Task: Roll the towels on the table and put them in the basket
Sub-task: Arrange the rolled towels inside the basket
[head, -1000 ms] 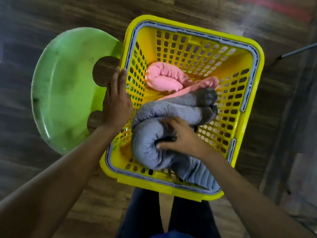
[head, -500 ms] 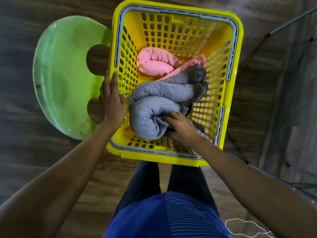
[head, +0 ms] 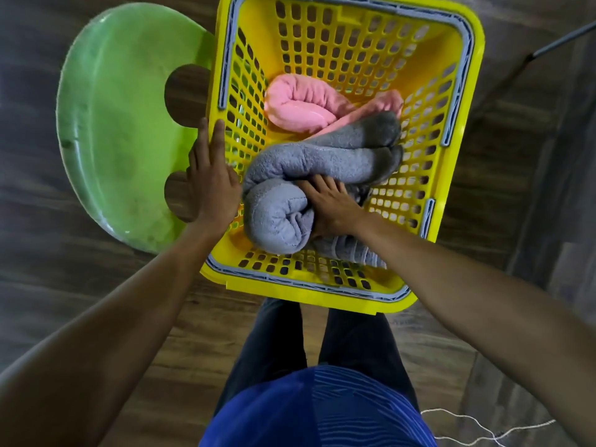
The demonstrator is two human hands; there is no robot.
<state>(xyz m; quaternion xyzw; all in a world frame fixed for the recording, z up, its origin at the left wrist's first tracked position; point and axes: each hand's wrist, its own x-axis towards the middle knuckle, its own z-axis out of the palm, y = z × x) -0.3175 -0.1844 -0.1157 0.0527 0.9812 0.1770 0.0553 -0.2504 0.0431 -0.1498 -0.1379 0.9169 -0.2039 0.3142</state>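
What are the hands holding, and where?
The left hand lies flat against the left rim of the basket, gripping nothing. The right hand presses the near gray towel mid-roll; whether it grips cannot be told.

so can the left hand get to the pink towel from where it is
Probably yes. The left hand lies flat outside the basket at its left wall; the pink towel has its rolled end uncovered just inside that wall. The top is open, and grey towels cover only its other end.
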